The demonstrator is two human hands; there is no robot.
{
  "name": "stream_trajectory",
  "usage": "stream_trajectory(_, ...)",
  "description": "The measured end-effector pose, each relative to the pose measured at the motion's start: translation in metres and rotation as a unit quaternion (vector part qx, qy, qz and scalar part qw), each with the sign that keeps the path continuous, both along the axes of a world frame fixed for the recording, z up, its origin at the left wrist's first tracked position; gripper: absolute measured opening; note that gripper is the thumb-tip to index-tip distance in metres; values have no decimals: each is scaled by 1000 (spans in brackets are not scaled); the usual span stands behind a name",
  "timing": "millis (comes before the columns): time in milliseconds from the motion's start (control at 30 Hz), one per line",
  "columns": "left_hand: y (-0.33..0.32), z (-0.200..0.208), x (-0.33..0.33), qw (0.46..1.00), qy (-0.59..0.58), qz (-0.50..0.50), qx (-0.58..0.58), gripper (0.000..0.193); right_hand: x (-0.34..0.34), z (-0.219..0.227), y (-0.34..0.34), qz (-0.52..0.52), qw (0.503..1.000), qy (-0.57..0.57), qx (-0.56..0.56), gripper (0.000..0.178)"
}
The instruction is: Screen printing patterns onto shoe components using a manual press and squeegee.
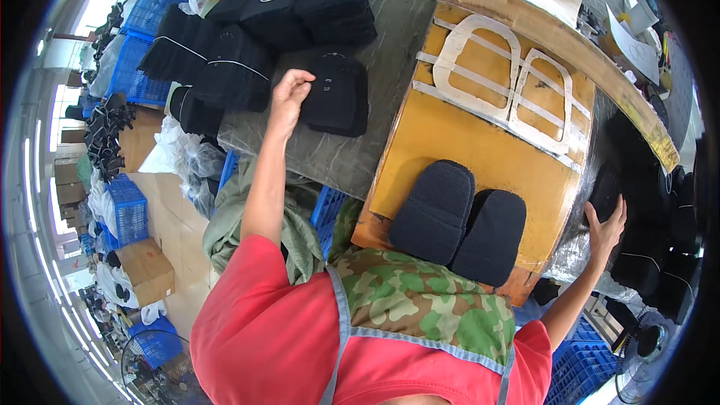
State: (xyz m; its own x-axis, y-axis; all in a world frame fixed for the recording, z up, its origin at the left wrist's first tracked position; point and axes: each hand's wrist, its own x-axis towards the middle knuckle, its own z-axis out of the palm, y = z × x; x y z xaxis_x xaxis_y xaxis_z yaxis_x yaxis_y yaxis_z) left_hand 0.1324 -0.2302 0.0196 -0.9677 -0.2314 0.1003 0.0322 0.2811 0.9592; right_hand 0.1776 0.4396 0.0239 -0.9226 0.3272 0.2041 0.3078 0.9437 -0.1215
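My left hand (291, 96) is at the left edge of a stack of black fabric pads (339, 94). Its fingers are bent and close together, and whatever may be between them is hidden. To the right, my right hand (607, 226) has its thumb and fingers apart beside a dark pad (603, 192) at the table's right side. Whether it touches that pad is unclear. Two rounded black pads (433, 206) (491, 236) lie side by side on the near part of a yellow board (397, 161). Farther up the board is a white double-looped frame template (444, 67) with pale strips across it.
Tied bundles of black pads (281, 4) crowd the table's far left. A curved wooden bar (547, 34) spans behind the board. More dark bundles (637, 266) sit at the right. Blue crates (139, 67) and a cardboard box (145, 270) stand left; a fan (646, 341) is lower right.
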Motion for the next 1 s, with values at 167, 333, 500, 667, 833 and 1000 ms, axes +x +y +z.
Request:
stream_trajectory(167, 28, -3, -4, 969, -53, 8, -239, 16, 28, 66, -90, 143, 938, -31, -314, 53)
stream_trajectory(333, 32, -8, -4, 959, 32, 9, -281, 17, 46, 95, -170, 286, 920, -101, -249, 65)
stream_trajectory(500, 32, -12, 3, 948, 24, 37, -314, 17, 48, 84, -190, 316, 916, -124, -215, 60)
stream_trajectory(667, 43, -10, 13, 907, 7, 43, -419, 20, 51, 84, -195, 305, 923, -108, -211, 57)
stream_trajectory(833, 59, 2, 13, 911, -37, 56, -406, 23, 48, 84, -200, 276, 929, -118, -218, 53)
stream_trajectory(1000, 80, 14, 1, 876, 3, 30, -481, 38, 45, 74, -181, 274, 913, -120, -276, 53)
